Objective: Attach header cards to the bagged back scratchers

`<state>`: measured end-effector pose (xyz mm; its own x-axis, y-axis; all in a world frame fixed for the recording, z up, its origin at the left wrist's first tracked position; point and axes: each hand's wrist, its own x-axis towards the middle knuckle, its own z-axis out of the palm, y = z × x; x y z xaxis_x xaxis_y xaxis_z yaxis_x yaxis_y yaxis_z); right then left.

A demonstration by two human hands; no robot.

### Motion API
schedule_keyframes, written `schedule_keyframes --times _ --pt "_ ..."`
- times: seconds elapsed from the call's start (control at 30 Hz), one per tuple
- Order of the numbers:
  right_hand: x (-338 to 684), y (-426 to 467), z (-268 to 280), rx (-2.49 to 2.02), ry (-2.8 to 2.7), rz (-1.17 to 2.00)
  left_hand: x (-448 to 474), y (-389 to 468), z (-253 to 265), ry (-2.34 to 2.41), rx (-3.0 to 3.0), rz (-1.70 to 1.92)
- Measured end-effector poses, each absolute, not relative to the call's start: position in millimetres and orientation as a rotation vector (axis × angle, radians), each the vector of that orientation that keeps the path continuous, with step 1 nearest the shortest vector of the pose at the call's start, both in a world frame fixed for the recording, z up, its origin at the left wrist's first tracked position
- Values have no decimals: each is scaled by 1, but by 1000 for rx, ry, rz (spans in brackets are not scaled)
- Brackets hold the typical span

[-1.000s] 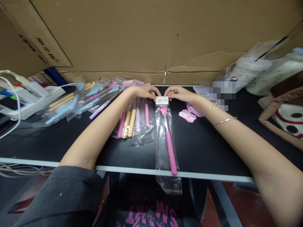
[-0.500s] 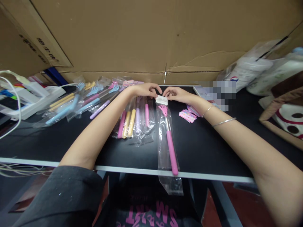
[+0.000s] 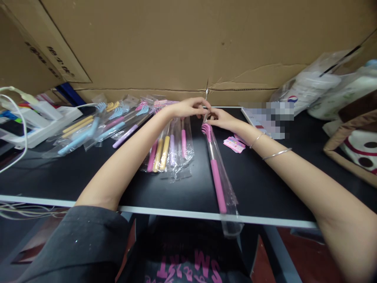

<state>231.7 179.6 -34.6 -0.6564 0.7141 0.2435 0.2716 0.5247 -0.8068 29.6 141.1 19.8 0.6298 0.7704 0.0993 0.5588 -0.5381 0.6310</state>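
A pink back scratcher (image 3: 218, 181) with a hand-shaped head and metal neck lies inside a clear plastic bag (image 3: 231, 196). The bag's lower end hangs over the table's front edge. At its top end, my right hand (image 3: 220, 119) pinches the plastic just above the scratcher's head. My left hand (image 3: 191, 107) meets it there, its fingers closed against the same bag end. The fingertips overlap, so the exact grip is partly hidden. Below my left wrist lie several bagged back scratchers (image 3: 165, 153) with pink, yellow and purple handles.
More bagged scratchers (image 3: 97, 127) lie at the left by a white power strip (image 3: 44, 125). Small pink cards (image 3: 234, 144) rest near my right wrist, with a blurred-out flat item (image 3: 259, 122) behind. Bagged cups (image 3: 312, 88) and a brown-handled bag (image 3: 359, 145) stand right. Cardboard (image 3: 188, 47) walls the back.
The bagged scratcher has turned over and shifted slightly right, its lower end swinging right. The white card at its top no longer shows. My hands have drawn together at the bag's top.
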Motion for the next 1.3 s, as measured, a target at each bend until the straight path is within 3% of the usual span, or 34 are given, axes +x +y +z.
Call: schedule_keyframes --times 0.53,0.8,1.3 --pt "223 181 -45 -903 -2089 898 35 155 -5 1087 2351 601" --pt "221 177 -38 -989 -2002 1073 39 156 -17 1251 2438 619" --pt "229 171 -31 -900 -1963 1332 36 164 -26 1100 2352 781"
